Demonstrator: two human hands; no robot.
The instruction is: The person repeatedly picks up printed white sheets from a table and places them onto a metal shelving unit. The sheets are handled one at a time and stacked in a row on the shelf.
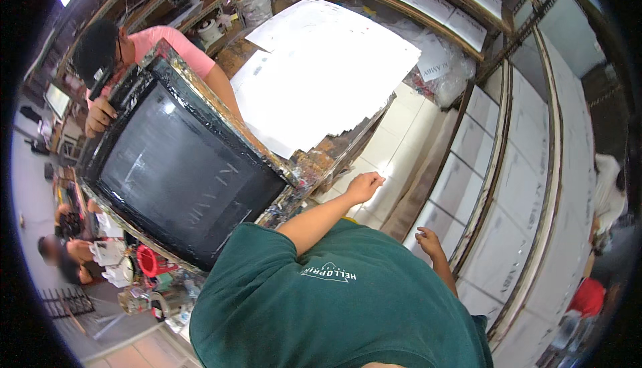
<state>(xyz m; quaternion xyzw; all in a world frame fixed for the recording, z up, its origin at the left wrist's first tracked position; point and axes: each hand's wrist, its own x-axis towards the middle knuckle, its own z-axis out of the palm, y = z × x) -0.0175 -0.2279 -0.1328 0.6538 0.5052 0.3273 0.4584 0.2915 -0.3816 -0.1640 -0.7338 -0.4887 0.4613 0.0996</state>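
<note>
My left hand (pixel 366 186) hovers over the tiled floor by the worktable corner, its fingers loosely curled with nothing seen in them. My right hand (pixel 428 241) is near the low rack on the right, fingers slightly bent and apart, holding nothing visible. To my left, a large screen-printing frame (pixel 187 167) with a dark mesh and ink-stained edges stands tilted. A person in a pink shirt (pixel 164 37) and black cap grips its far left edge. Large white sheets (pixel 328 67) lie over the worktable (pixel 317 164) beyond my left hand.
On the right, long racks (pixel 498 187) carry rows of printed white sheets. Plastic-wrapped bundles (pixel 435 63) sit beyond the worktable, under a shelf (pixel 401 0) of more sheets. A red ring-shaped object (pixel 148 261) and containers stand at lower left. Other people are at both sides.
</note>
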